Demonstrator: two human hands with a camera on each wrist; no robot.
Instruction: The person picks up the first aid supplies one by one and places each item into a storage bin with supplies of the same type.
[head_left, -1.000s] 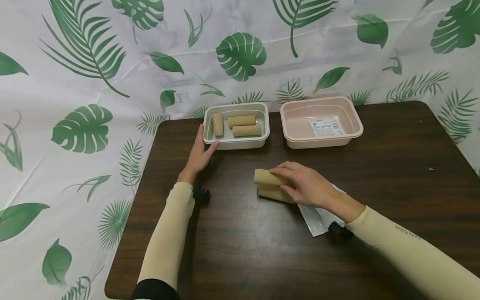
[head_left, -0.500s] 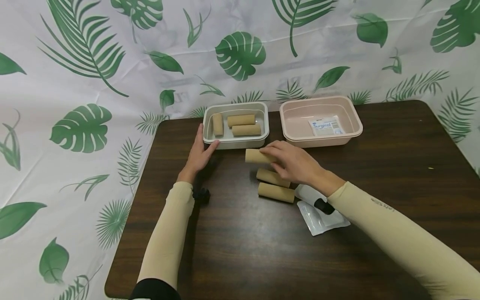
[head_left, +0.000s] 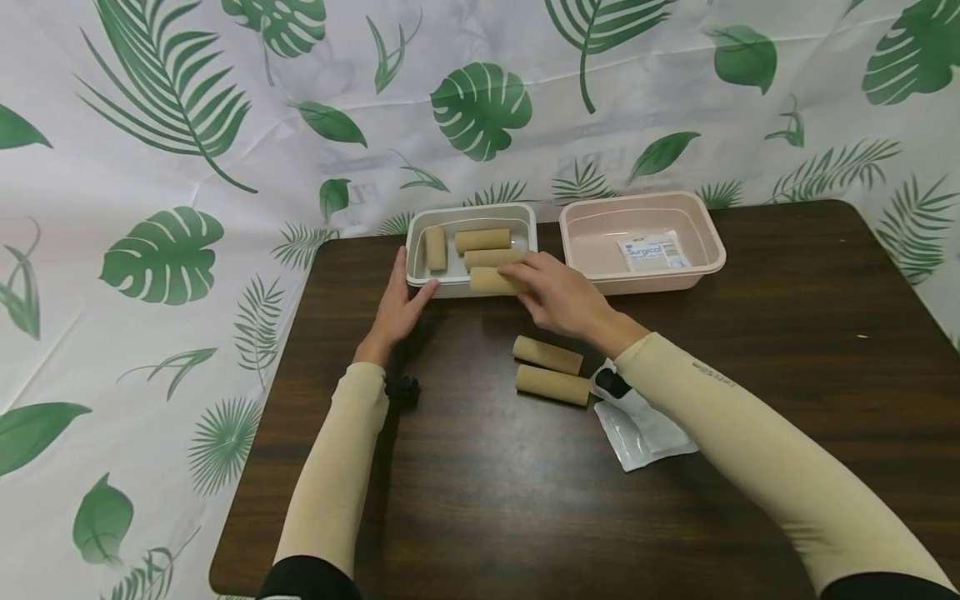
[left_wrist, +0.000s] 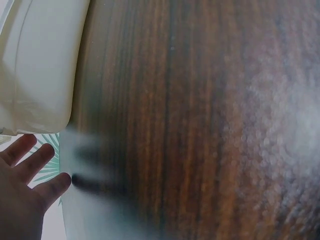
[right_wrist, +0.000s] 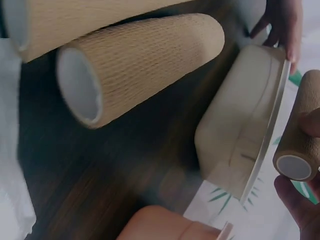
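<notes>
My right hand grips a tan bandage roll and holds it over the front rim of the grey-white tray; in the right wrist view the roll hangs beside that tray. Three more rolls lie inside the tray. My left hand rests flat against the tray's left front corner, fingers straight, and the left wrist view shows those fingers beside the tray wall. Two rolls lie on the table below my right hand.
A pink tray with a white Surgical packet stands right of the grey-white one. White sealed packets lie under my right forearm. The dark wooden table ends at a leaf-print cloth at the back and left.
My right hand lifted one roll from the pile of three and carried it up and left to the grey-white tray's front rim. The left hand stayed put.
</notes>
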